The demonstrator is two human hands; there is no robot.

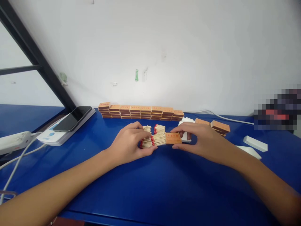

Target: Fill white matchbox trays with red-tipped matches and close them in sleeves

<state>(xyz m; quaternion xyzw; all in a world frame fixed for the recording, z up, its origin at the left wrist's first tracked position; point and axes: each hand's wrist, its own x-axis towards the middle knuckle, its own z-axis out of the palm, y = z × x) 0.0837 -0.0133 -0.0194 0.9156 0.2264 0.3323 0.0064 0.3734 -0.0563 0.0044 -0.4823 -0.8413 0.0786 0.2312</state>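
My right hand (195, 135) grips an orange printed matchbox sleeve (173, 138) between thumb and fingers. Red-tipped matches (159, 139) lie side by side at the sleeve's left end, pointing toward my left hand. My left hand (134, 141) is closed, thumb and fingers around another bundle of matches (147, 143); whether a tray lies under them is hidden. Just behind, two more small piles of loose matches sit on the blue table, one pile (160, 128) fully showing and the other partly covered by my left fingers.
Stacked matchboxes (141, 112) form a row along the wall. More matchboxes (220, 126) stand at right, near white card trays (256, 143). A phone (72, 118) rests on a white box at left, beside a power strip (15, 142) with cables. A white cable (225, 118) runs along the back.
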